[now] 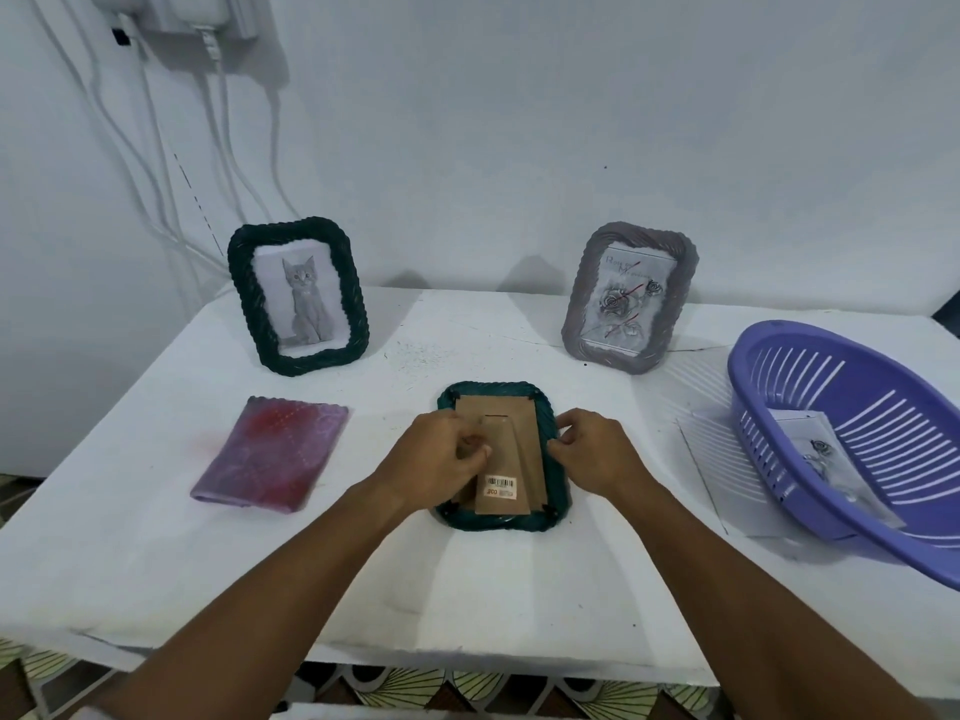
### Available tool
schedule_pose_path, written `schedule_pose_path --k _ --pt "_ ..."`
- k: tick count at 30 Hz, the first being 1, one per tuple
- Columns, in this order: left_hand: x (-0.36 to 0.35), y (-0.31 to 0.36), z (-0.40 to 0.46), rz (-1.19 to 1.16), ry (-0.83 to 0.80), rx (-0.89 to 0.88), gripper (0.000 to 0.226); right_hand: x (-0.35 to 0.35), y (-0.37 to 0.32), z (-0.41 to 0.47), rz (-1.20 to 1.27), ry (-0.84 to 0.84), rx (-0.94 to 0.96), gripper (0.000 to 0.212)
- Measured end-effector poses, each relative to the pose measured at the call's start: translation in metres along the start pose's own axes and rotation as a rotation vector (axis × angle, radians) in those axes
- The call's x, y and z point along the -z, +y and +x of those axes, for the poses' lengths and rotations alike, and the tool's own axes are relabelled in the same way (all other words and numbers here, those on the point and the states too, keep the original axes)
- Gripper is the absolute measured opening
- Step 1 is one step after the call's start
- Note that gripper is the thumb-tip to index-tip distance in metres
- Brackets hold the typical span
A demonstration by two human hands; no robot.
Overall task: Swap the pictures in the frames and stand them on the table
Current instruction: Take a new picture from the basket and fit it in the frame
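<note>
Where the white table [156, 563] comes nearest the camera, a teal frame [501, 522] with a rope-twisted, rounded rim lies face down, its brown cardboard back [511, 439] upward with a barcode sticker [501, 485] near the lower edge. The left hand [441, 454] rests on the back's left side, fingers curled and pinching at the cardboard (exactly what they grip is hidden). The right hand [597, 449] sits at the frame's right rim, fingertips curled against its edge.

At the back left a dark green frame [298, 296], same twisted rim, stands upright holding a grey cat picture [306, 301]. At the back right a grey-brown frame [628, 298] with a ridged, wavy border stands tilted back, showing a rose picture [621, 304].

A soft purple-and-red cloth [270, 452], folded flat, lies left of the hands. On the right, a slotted lilac plastic basket [779, 366], oval, holds a rose print in a clear sleeve [831, 459]; a white sheet [722, 475] lies partly under it.
</note>
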State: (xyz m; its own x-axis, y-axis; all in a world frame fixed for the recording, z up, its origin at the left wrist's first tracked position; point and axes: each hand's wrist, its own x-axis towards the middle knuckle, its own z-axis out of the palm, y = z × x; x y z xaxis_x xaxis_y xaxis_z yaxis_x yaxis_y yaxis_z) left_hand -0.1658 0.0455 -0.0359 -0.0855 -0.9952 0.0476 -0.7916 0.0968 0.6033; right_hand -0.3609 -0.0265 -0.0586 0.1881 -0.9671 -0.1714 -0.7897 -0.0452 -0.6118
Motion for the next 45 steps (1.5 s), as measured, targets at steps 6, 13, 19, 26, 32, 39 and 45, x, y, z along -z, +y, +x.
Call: schedule_pose_path --k 6,13,19,26,32,39,45 --pt "-0.001 0.012 0.007 -0.006 -0.019 0.057 0.026 0.005 -0.007 -0.003 0.324 0.013 -0.122 0.022" --pt "0.013 0.028 0.011 -0.096 0.050 0.169 0.034 0.015 -0.030 -0.021 0.834 -0.050 -0.151 0.016" --pt "0.034 0.039 0.012 -0.159 0.042 0.237 0.049 0.019 -0.054 -0.035 0.897 0.041 -0.045 0.025" --pt "0.066 0.025 0.002 -0.489 0.083 0.404 0.052 0.013 -0.086 -0.047 0.947 -0.075 0.135 0.028" --pt "0.081 0.005 -0.016 -0.716 0.136 0.438 0.042 -0.006 -0.079 -0.040 0.817 -0.043 0.094 0.023" --pt "0.067 -0.028 -0.029 -0.878 0.217 0.467 0.037 -0.035 -0.053 -0.033 0.697 -0.222 -0.025 0.026" --pt "0.035 -0.040 -0.022 -0.899 0.167 0.448 0.032 -0.031 -0.033 -0.027 0.601 -0.029 -0.034 0.027"
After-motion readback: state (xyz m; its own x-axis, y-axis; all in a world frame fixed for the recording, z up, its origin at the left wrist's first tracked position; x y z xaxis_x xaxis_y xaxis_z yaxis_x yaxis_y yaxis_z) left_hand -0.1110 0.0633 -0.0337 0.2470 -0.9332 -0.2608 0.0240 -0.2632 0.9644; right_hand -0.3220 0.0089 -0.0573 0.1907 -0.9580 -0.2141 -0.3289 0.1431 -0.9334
